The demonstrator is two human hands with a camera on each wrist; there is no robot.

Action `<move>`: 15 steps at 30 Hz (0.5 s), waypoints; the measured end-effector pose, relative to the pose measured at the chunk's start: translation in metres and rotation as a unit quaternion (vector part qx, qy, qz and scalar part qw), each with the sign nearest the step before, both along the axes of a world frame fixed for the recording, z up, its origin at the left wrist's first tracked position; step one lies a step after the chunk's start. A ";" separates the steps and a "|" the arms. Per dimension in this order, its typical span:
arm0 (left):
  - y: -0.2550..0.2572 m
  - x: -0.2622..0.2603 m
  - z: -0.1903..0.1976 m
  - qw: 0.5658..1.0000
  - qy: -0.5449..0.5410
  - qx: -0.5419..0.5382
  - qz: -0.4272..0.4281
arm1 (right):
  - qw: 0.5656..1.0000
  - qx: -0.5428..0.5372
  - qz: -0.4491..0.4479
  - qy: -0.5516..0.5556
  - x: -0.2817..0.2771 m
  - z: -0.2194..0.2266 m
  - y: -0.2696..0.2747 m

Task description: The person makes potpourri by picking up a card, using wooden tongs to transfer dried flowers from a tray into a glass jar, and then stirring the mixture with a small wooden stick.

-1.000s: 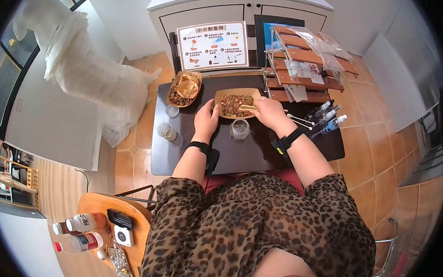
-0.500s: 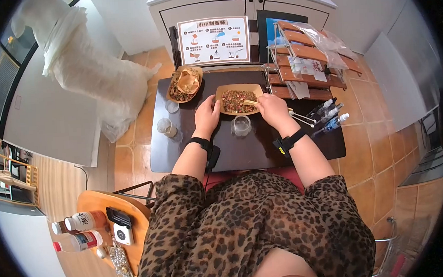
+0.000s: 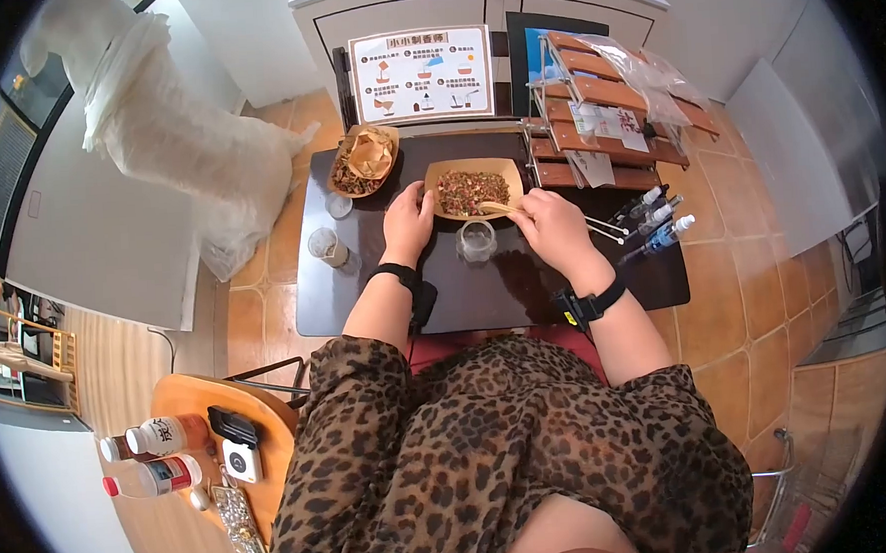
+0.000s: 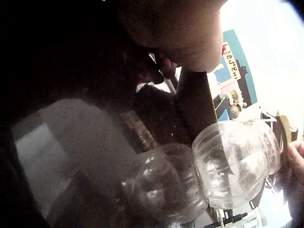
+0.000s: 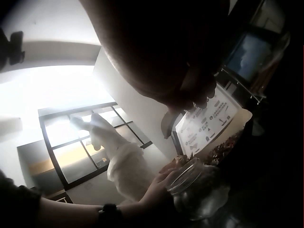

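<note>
A kraft paper tray [image 3: 438, 173] holds a dry mix of reddish and green bits [image 3: 472, 192]. My left hand [image 3: 407, 224] rests against the tray's left side, its fingers fairly straight. At the tray's near right corner, my right hand [image 3: 553, 226] pinches a small light wooden scoop [image 3: 501, 207], whose tip dips into the mix. A ribbed clear glass jar [image 3: 476, 242] stands just in front of the tray, between both hands. This glass jar [image 4: 232, 166] looms large in the left wrist view. The scoop [image 5: 167, 123] shows dark beneath my right fingers in the right wrist view.
A second kraft tray [image 3: 349, 177] with brown bits and crumpled paper sits at the table's back left, near glass cups [image 3: 328, 247]. Spray bottles [image 3: 667, 233] and white-tipped sticks [image 3: 606, 228] lie at right, by wooden slatted racks [image 3: 601, 128]. An instruction card [image 3: 420, 74] stands behind.
The scoop's tip has moved from the right part of the mix toward the tray's near side. My right hand has come slightly nearer to me; the left stays at the tray's side.
</note>
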State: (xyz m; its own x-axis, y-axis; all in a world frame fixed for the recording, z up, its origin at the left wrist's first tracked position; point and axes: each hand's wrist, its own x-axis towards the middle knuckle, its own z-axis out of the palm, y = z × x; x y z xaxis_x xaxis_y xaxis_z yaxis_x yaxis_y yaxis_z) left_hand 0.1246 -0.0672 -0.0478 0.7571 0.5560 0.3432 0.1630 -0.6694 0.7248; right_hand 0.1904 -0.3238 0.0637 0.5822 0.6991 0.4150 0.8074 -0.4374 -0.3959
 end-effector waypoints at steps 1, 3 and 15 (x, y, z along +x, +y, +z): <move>0.000 0.000 0.001 1.000 0.000 0.000 0.001 | 1.000 0.000 0.007 -0.023 -0.004 0.000 -0.002; -0.001 -0.001 0.003 1.000 0.000 0.000 0.001 | 0.999 -0.007 0.017 -0.029 -0.009 -0.006 -0.004; 0.002 0.003 -0.004 1.000 -0.012 0.016 -0.001 | 0.999 -0.020 0.010 -0.029 -0.007 -0.023 -0.012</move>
